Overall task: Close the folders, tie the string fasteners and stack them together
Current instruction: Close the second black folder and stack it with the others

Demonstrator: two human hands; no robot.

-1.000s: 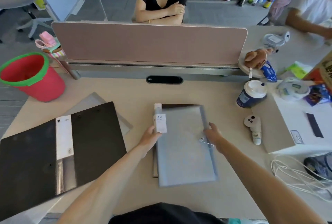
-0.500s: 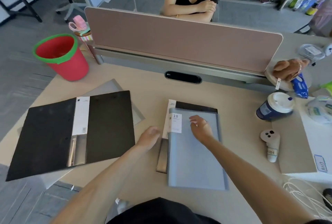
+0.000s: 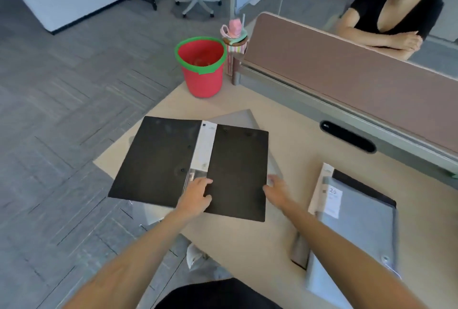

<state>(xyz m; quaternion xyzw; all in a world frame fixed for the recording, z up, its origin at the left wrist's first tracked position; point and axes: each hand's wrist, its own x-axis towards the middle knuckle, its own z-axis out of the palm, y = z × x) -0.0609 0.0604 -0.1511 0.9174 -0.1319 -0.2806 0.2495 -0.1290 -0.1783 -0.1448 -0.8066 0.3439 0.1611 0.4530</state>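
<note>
A black folder (image 3: pixel 158 160) lies open and flat at the desk's left corner, with a white label strip down its spine. My left hand (image 3: pixel 197 196) rests on it near the spine's lower end, fingers spread. My right hand (image 3: pixel 277 191) is at the folder's right edge, fingers apart, holding nothing. To the right a closed grey folder (image 3: pixel 357 232) lies on top of a dark one, whose top edge shows; the grey one has a white tag reading 20. A grey folder (image 3: pixel 238 117) lies partly under the black one.
A red bucket with a green rim (image 3: pixel 202 68) stands at the desk's far left corner beside a pink bottle (image 3: pixel 234 29). A mauve divider panel (image 3: pixel 347 70) runs along the back, with a person seated behind it. The desk's left edge (image 3: pixel 124 145) drops to grey carpet.
My view has swung left. Both hands left the closed grey folder and moved left onto the open black folder.
</note>
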